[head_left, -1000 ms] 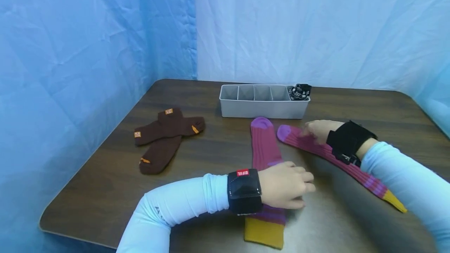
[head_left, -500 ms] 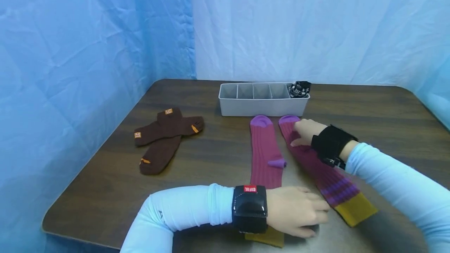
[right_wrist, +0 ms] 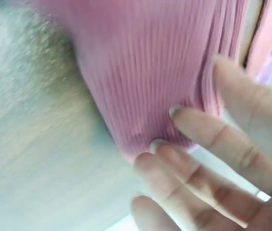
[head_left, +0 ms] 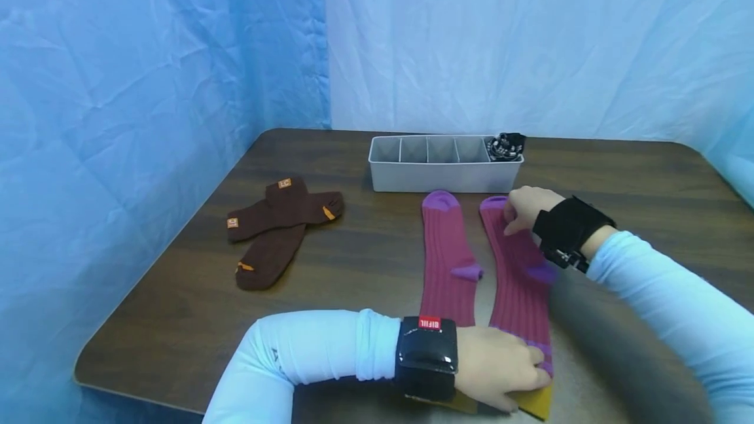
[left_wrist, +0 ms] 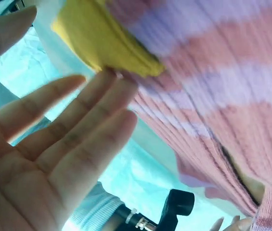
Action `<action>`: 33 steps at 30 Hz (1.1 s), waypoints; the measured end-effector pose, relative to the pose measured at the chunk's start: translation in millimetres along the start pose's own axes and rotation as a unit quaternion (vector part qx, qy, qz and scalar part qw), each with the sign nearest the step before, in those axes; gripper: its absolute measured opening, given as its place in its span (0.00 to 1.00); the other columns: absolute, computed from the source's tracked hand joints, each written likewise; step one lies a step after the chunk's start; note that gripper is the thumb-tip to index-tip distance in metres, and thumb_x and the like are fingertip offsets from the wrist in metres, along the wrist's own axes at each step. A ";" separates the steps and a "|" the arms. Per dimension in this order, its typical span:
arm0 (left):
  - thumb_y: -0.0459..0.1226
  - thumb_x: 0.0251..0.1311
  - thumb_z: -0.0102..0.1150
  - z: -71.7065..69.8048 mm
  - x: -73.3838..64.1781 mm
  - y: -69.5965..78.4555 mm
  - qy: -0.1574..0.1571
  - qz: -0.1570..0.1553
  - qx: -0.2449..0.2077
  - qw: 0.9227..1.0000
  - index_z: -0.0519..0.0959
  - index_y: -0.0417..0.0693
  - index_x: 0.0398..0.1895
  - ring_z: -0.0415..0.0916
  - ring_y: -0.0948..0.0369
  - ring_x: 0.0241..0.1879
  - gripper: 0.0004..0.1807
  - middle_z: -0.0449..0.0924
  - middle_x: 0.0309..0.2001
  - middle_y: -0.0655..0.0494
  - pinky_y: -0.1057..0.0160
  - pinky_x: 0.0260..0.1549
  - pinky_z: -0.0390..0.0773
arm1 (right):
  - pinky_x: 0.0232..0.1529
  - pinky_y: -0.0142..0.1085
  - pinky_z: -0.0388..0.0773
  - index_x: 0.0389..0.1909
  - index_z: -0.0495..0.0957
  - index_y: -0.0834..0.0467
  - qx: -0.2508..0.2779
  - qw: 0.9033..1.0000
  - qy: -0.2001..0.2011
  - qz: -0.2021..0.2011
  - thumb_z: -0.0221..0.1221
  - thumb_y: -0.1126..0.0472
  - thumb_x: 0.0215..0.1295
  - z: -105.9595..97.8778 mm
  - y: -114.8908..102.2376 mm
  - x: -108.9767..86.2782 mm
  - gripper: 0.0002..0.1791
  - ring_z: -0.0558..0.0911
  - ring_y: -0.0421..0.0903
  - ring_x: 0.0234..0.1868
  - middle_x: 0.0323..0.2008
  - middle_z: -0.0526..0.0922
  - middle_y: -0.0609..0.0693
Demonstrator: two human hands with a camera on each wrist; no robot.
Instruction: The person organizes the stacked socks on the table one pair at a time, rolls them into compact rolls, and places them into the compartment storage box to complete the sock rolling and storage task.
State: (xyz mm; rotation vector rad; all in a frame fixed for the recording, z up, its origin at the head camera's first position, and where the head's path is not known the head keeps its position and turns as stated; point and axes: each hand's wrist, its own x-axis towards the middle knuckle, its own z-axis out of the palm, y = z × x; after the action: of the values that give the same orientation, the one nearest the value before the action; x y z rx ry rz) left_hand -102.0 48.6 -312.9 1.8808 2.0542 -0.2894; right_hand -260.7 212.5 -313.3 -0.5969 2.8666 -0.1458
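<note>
Two ribbed magenta socks with purple toes and heels and mustard cuffs lie side by side, toes away from me. My left hand [head_left: 497, 366] reaches over the cuff end of the left sock [head_left: 448, 247]. Its straight fingers touch the right sock [head_left: 521, 300] near the mustard cuff [left_wrist: 102, 38], as the left wrist view shows. At the toe end of that sock rests my right hand [head_left: 530, 207]. In the right wrist view its fingertips [right_wrist: 176, 113] touch the ribbed fabric, with the thumb held apart. The left sock's cuff is mostly hidden under my left hand.
A grey divided box [head_left: 442, 178] stands behind the socks, with a rolled black patterned item [head_left: 505, 146] in its rightmost compartment. Two brown socks [head_left: 283, 208] lie crossed on the left of the dark wooden table [head_left: 171, 319]. Blue sheeting [head_left: 147, 84] hangs around it.
The right sock has swung from a slant to nearly parallel with the left one, its cuff coming inward. My left hand has moved right and nearer, reaching that cuff; the right hand stays near the toe.
</note>
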 end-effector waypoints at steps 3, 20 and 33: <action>0.45 0.52 0.53 0.0 -3.0 6.3 -0.004 0.001 0.007 1.000 0.68 0.58 0.52 0.67 0.75 0.43 0.21 0.70 0.44 0.67 0.82 0.40 0.65 | 0.25 0.37 0.70 0.23 0.77 0.59 -0.002 1.000 0.010 -0.008 0.65 0.61 0.40 -2.1 0.2 -2.9 0.09 0.72 0.43 0.25 0.23 0.76 0.49; 0.44 0.56 0.48 11.4 -5.0 18.4 0.074 0.007 0.103 0.992 0.75 0.62 0.41 0.70 0.73 0.39 0.11 0.73 0.41 0.66 0.80 0.34 0.68 | 0.18 0.33 0.60 0.11 0.68 0.58 -0.084 0.991 0.087 -0.065 0.63 0.68 0.40 4.1 -5.0 7.5 0.12 0.63 0.42 0.17 0.13 0.65 0.45; 0.41 0.52 0.52 -8.0 -26.4 11.0 0.103 -0.051 0.122 0.986 0.72 0.59 0.43 0.69 0.72 0.39 0.13 0.73 0.40 0.67 0.81 0.32 0.67 | 0.18 0.34 0.55 0.09 0.60 0.55 -0.124 0.981 0.140 -0.043 0.59 0.67 0.39 -39.9 4.1 1.3 0.15 0.59 0.42 0.17 0.12 0.60 0.45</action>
State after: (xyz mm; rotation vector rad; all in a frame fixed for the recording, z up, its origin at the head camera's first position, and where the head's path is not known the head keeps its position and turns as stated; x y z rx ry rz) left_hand -90.2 28.4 -294.6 2.0244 2.3500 -0.4030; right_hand -272.4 217.8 -275.3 -0.8058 3.1597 0.1291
